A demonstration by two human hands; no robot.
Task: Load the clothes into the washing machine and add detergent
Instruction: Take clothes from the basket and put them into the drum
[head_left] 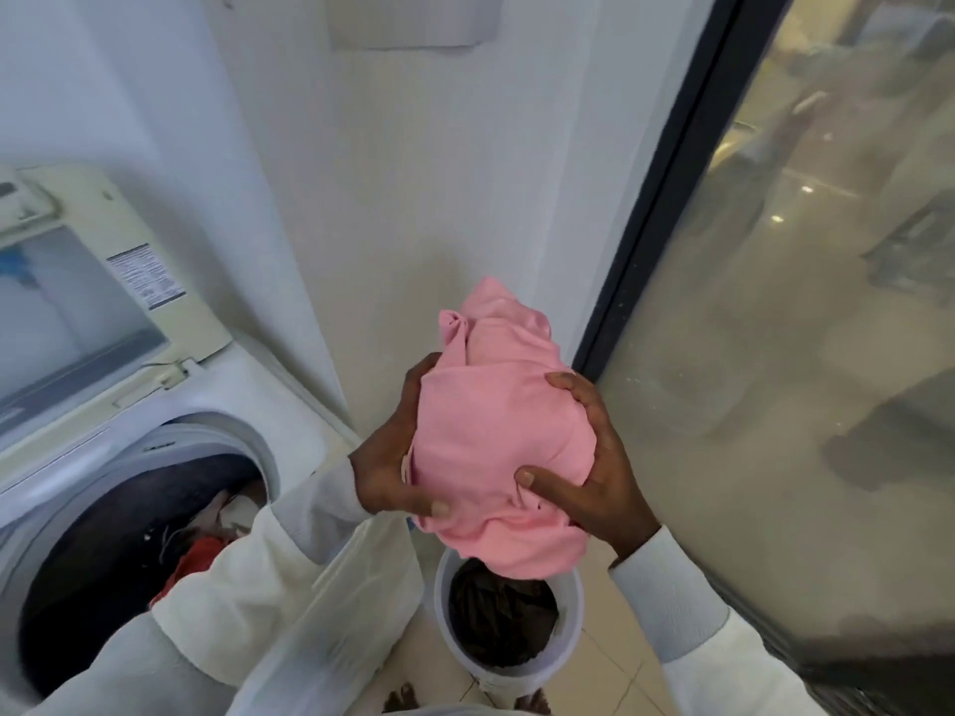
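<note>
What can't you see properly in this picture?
Head view:
The dark clothes in the bucket: top hidden by the pink cloth.
Inside the drum: partly covered by the left sleeve.
The label on the washer lid: print too small and blurred.
Beyond the glass panel: hazy reflections only.

washing machine (129, 457) left, laundry basket (509, 633) right

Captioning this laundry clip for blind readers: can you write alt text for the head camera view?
The left hand and right hand grip a bunched pink garment above a white laundry basket holding dark clothes. At left, an open washing machine contains red and white clothes; a glass door runs along the right.
</note>
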